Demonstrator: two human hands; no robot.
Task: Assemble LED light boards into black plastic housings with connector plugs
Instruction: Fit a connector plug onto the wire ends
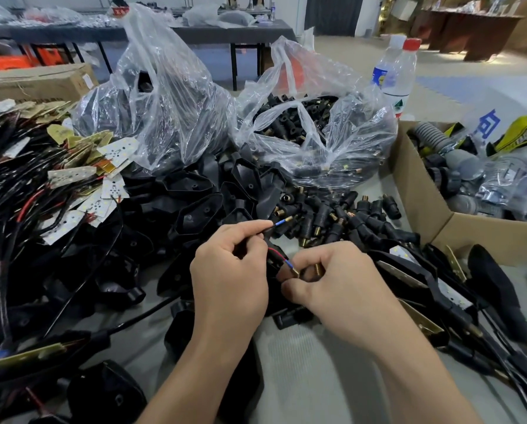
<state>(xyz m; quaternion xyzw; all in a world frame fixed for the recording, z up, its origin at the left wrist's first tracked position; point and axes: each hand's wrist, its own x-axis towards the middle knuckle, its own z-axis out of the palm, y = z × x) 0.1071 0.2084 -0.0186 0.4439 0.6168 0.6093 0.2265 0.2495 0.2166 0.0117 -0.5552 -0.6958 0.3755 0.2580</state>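
Observation:
My left hand point(230, 270) pinches a black wire whose blue-sleeved brass tip point(282, 222) sticks out to the right. My right hand point(332, 280) pinches a black connector plug with a brass thread point(317, 270), and a second wire tip point(292, 269), red and blue, meets it at my fingertips. Both hands sit close together at the table's middle. White LED boards with wires point(81, 179) are heaped at the left. Black housings point(194, 206) are piled just behind my hands. Loose connector plugs point(347, 218) lie to the right of that pile.
Two clear plastic bags point(170, 96) of black parts stand at the back, the right bag point(317, 127) full of plugs. A cardboard box point(424, 194) of mixed parts stands right, two water bottles point(396, 78) behind it. Assembled units point(424, 286) lie at my right.

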